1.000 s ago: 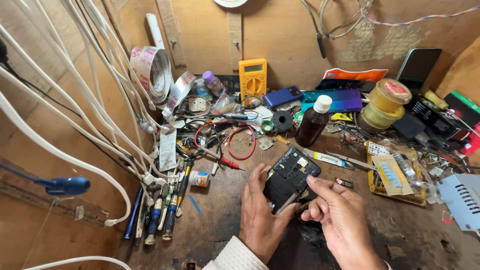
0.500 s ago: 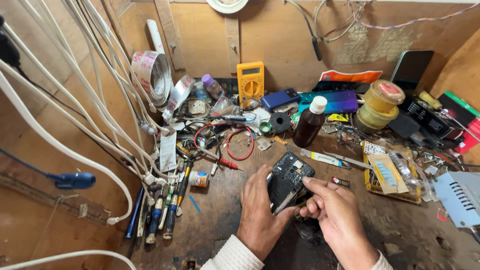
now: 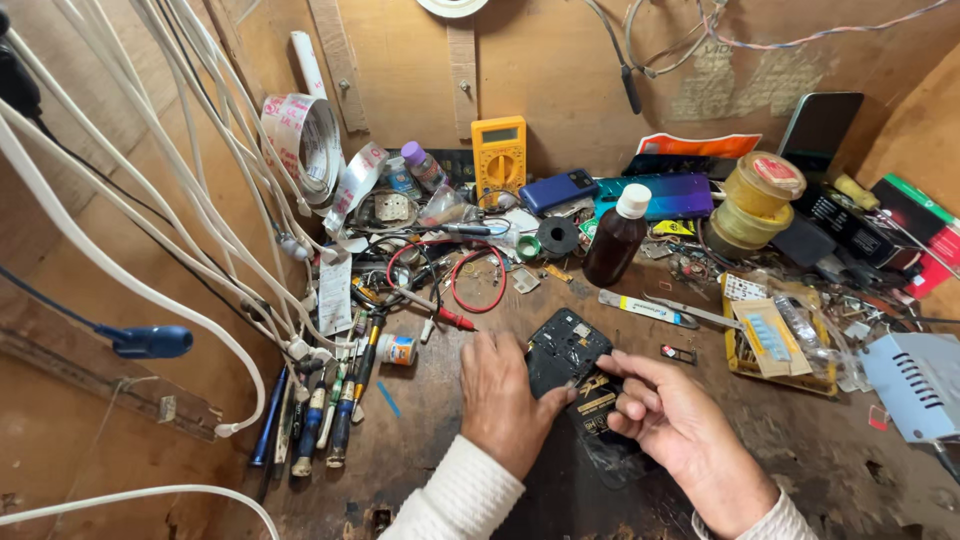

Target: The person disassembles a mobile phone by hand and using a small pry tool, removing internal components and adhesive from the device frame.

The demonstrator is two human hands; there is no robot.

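We steady the opened phone [image 3: 566, 352] flat on the wooden bench [image 3: 440, 450] with our left hand [image 3: 505, 400] pressed along its edge, while our right hand [image 3: 665, 415] pinches something thin at its lower end, likely prying there, calling for gentle leverage.

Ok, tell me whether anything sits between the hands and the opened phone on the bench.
Nothing visible does. The left hand rests against the opened phone on its left edge, and the right hand has its fingertips on the lower right part. The brown bottle stands apart, farther back.
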